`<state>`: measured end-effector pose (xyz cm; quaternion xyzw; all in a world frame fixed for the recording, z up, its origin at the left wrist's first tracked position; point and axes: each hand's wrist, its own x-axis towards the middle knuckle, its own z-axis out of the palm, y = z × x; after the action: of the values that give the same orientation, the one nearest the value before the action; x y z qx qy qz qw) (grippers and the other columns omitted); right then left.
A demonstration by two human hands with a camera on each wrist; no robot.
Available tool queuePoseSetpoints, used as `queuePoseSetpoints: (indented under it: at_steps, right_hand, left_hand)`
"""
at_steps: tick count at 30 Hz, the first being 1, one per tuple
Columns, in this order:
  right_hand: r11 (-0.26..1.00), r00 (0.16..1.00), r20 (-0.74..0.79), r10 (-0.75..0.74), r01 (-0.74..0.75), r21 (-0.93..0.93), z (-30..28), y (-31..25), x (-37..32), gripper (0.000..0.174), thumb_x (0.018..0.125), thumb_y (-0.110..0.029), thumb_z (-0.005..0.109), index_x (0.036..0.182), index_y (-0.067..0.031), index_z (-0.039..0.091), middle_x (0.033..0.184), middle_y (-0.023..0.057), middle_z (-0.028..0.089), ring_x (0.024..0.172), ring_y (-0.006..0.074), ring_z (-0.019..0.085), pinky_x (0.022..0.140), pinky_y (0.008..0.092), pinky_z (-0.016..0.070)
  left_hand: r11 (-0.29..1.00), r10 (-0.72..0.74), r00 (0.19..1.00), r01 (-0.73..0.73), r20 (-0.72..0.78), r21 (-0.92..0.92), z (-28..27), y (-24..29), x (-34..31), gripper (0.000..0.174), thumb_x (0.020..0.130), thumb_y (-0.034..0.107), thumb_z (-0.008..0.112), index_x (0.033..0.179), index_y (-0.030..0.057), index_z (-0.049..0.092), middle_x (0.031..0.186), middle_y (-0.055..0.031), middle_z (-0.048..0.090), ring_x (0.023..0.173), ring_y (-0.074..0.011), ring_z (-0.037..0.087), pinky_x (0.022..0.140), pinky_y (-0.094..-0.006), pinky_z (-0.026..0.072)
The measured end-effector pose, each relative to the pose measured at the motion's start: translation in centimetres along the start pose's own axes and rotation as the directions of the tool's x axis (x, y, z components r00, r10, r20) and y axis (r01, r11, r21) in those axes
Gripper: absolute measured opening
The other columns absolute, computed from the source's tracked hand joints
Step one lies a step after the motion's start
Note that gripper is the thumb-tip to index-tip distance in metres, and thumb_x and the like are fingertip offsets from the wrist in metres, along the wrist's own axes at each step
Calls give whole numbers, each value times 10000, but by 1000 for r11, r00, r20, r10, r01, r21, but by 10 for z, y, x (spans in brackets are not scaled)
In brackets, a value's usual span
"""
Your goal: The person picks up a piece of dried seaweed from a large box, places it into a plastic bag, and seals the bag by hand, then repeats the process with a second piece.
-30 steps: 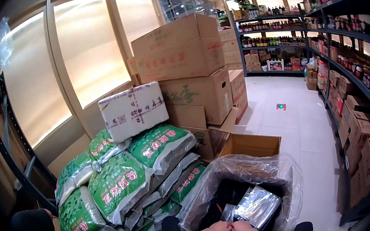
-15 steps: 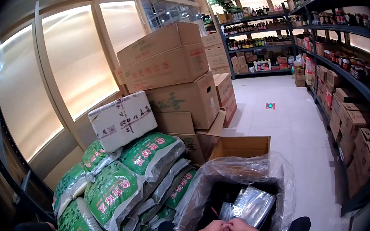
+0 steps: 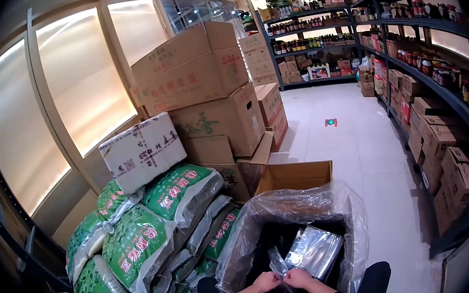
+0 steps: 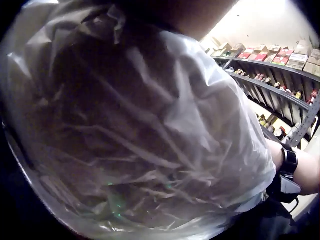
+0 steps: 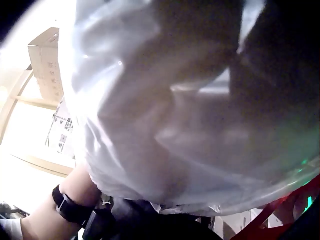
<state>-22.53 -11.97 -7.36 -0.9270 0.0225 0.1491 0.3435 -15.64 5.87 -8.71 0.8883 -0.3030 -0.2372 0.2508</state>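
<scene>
Inside an open box lined with clear plastic, both hands hang over dark contents. The left hand and the right hand pinch a small clear plastic bag between them, fingertips close together with a narrow gap. Just beyond lies a shiny stack of clear plastic packaging. Crumpled liner plastic fills most of the left wrist view, and the same plastic covers much of the right wrist view; the fingers are hidden in both.
Green printed sacks are piled left of the lined box, with a white carton on top. Large cardboard boxes stand behind. Shelving with jars and cartons runs along the right, across a tiled floor.
The head view has turned, so the surroundings shift left. The hands have parted slightly, and the small bag now shows more clearly above them.
</scene>
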Motion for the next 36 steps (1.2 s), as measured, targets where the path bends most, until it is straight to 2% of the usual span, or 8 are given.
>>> queuePoseSetpoints:
  at_steps: [6,10,16,20,24,32,34,36]
  right_hand:
    - [991,997,-69,38,-47,-129,-2,-2,6,299,782,-364,612,928,-132,730,922,133,702,896,316,669,797,429,530]
    - [989,990,-123,67,-82,-122,-46,-15,-19,287,796,-346,633,971,-139,725,946,129,701,938,307,663,819,413,526]
    - [999,986,-164,42,-45,-18,-95,-24,-56,280,826,-330,594,1020,-167,714,945,137,697,925,333,657,801,448,521]
    - [1000,966,-257,12,-19,-25,-108,-43,-67,271,845,-300,566,924,-73,690,866,184,681,837,381,654,742,475,519]
    - [993,969,-245,-37,62,98,-123,-81,-86,328,813,-232,572,1066,-55,684,832,165,692,816,341,669,740,431,529]
    - [999,968,-248,-38,39,2,-121,-97,-104,396,836,-233,609,1204,-86,601,929,139,683,917,325,649,783,429,516]
    - [917,663,-634,-398,313,-247,-104,-98,-103,326,833,-184,609,1143,-82,599,1064,122,622,1068,322,577,876,429,481]
    - [827,679,-493,-544,334,-453,-101,-94,-105,260,809,-125,586,1062,-66,593,1130,107,563,1136,307,515,977,413,425]
  left_hand:
    - [958,-191,981,194,34,-211,-25,26,-9,304,794,182,692,1051,32,635,707,-104,696,558,-182,675,616,-318,552]
    - [983,-151,988,146,-41,-108,-62,39,-21,476,772,208,726,1206,92,569,674,-80,684,594,-197,677,615,-347,535]
    - [1000,-18,975,22,-221,17,-112,71,-51,466,721,310,751,1123,115,621,741,-118,682,750,-315,680,687,-422,539]
    - [998,49,948,-58,-313,-19,-122,103,-71,425,764,227,682,1156,97,581,671,-117,642,659,-316,660,633,-420,531]
    - [984,149,921,-175,-360,-40,-113,130,-81,495,796,137,652,1273,111,524,611,-68,601,551,-223,631,555,-349,500]
    - [984,156,911,-176,-381,-18,-109,117,-84,505,784,132,650,1251,98,460,608,-60,620,550,-269,633,553,-384,500]
    - [991,130,930,-134,-345,12,-102,121,-86,608,779,130,630,1338,111,392,631,-93,626,596,-324,635,580,-424,503]
    - [997,81,948,-83,-309,5,-97,127,-87,700,769,115,619,1400,107,315,656,-122,635,634,-351,640,609,-454,506]
